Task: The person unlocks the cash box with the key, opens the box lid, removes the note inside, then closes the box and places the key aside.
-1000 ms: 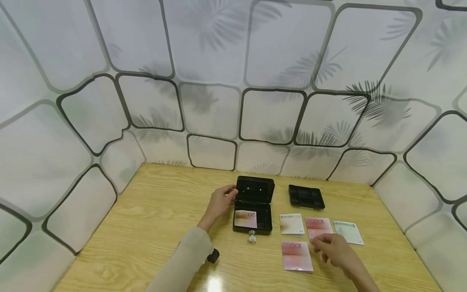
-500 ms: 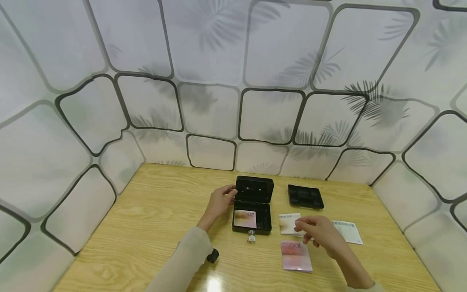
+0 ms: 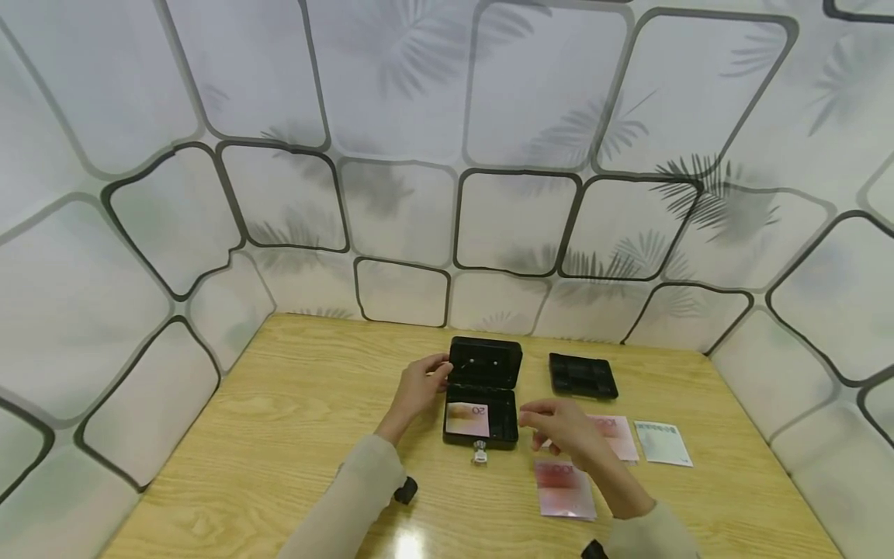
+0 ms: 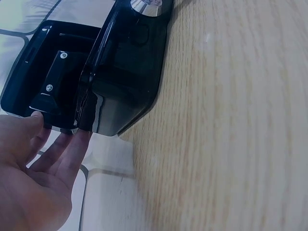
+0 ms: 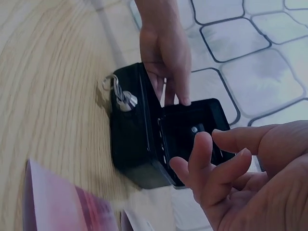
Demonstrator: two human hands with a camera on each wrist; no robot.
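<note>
A black cash box [image 3: 503, 417] stands with its lid [image 3: 486, 362] raised on the wooden table. Inside its left part lies a banknote [image 3: 468, 419] marked 20. My left hand [image 3: 421, 387] grips the lid's left edge, thumb on the inner rim and fingers behind, as the left wrist view shows. Keys [image 5: 111, 83] hang from the lock [image 5: 127, 101] at the front. Just beside the box's right wall hovers my right hand [image 3: 567, 431], its fingers loosely bent around nothing. A folded pink 100 banknote [image 3: 566, 491] lies below that hand, which covers a beige note.
Another pink 100 banknote [image 3: 616, 436] is partly behind the right hand, with a pale green note [image 3: 663, 443] to its right. A black compartment tray [image 3: 583, 376] sits behind the notes. Patterned walls [image 3: 412, 289] border the table at the back and sides.
My right hand has moved left, from beside the pink notes, across the beige note, to the box's right side. The left hand has stayed at the lid.
</note>
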